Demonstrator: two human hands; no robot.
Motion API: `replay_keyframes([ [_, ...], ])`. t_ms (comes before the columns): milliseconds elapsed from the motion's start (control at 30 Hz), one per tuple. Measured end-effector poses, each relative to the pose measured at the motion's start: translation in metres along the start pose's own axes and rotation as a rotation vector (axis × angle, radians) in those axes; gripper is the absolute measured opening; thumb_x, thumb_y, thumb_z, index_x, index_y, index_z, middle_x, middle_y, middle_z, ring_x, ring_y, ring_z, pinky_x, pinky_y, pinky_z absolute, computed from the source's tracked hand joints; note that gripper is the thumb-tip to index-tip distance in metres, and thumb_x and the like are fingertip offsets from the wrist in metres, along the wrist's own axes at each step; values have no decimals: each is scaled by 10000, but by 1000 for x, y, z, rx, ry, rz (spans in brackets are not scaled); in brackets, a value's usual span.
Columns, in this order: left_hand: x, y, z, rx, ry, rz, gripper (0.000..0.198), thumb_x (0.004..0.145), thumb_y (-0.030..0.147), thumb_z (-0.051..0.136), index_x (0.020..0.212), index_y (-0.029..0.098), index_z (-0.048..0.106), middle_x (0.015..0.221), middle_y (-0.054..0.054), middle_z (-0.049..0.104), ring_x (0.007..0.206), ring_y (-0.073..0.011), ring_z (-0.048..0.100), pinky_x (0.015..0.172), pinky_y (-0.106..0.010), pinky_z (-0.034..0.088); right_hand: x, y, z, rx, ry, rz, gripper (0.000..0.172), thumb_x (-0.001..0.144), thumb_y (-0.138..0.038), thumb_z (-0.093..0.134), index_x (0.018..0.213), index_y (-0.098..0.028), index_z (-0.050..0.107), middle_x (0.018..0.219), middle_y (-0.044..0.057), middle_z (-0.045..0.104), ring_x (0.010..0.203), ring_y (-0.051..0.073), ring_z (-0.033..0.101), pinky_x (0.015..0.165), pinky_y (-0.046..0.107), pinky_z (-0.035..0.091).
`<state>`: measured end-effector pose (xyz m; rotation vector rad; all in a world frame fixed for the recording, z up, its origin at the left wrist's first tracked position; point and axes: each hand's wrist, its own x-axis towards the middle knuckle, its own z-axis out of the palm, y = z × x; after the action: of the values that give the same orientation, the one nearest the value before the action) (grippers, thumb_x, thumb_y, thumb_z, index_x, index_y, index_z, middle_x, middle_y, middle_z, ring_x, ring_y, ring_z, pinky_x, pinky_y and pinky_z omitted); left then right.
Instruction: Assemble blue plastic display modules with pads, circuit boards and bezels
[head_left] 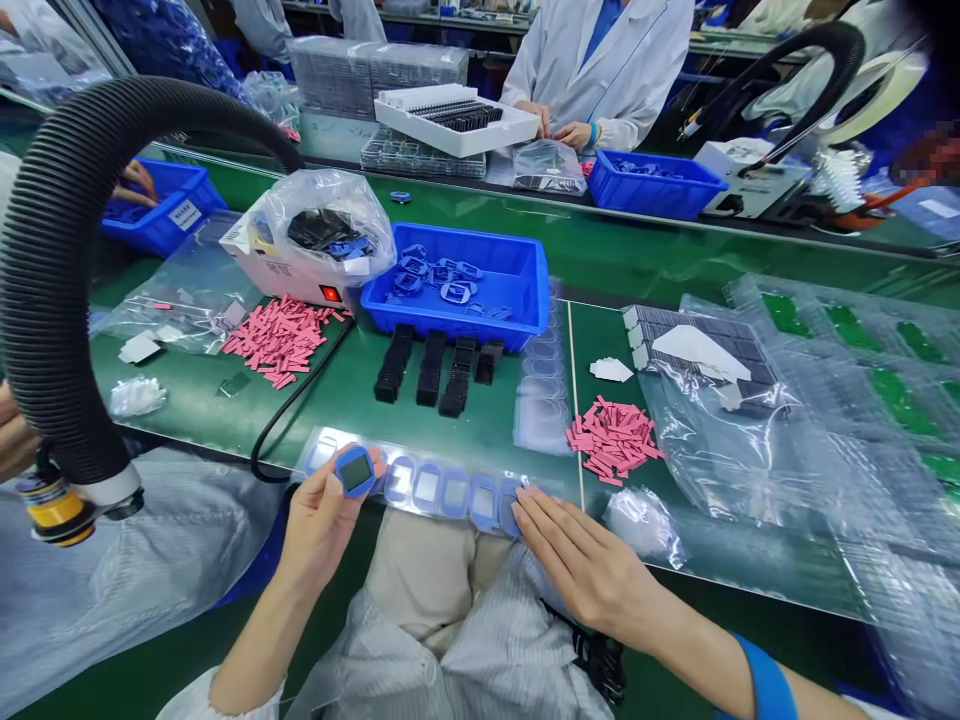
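Note:
My left hand (319, 530) pinches a blue rounded-square frame (355, 472) with a dark see-through centre, holding it up just over a long clear plastic strip (420, 490). The strip lies across the green bench edge and carries a row of similar blue frames in its pockets. My right hand (581, 560) lies flat, fingers spread, with its fingertips on the strip's right end, pressing near the last blue frame (510, 505). Part of the strip is hidden under both hands.
A blue plastic bin (517, 270) of blue frames stands ahead, with black stacks (431, 368) in front of it. Pink strip piles (277, 340) lie on both sides. A black hose (52, 250) arcs at left. A co-worker (600, 70) sits across the bench.

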<state>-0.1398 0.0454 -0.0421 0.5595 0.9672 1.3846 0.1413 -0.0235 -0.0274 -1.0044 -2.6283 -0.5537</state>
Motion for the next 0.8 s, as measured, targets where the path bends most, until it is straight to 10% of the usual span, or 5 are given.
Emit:
replay_keyframes([
  [500, 7, 8, -7, -33, 56, 56, 359, 574, 400, 831, 862, 205, 741, 790, -46, 784, 721, -177, 736, 840, -288, 567, 12, 19, -21, 195, 21, -53, 300, 885, -44, 401, 1063, -54, 642, 1091, 155, 693, 1131, 246, 600, 915, 395, 560],
  [800, -5, 29, 3, -80, 111, 36, 354, 471, 415, 873, 762, 260, 743, 696, 36, 777, 567, -128, 720, 740, -234, 605, 6, 91, -38, 149, 70, -209, 255, 923, -105, 440, 1070, -179, 636, 1072, 38, 715, 1087, 165, 624, 877, 310, 572],
])
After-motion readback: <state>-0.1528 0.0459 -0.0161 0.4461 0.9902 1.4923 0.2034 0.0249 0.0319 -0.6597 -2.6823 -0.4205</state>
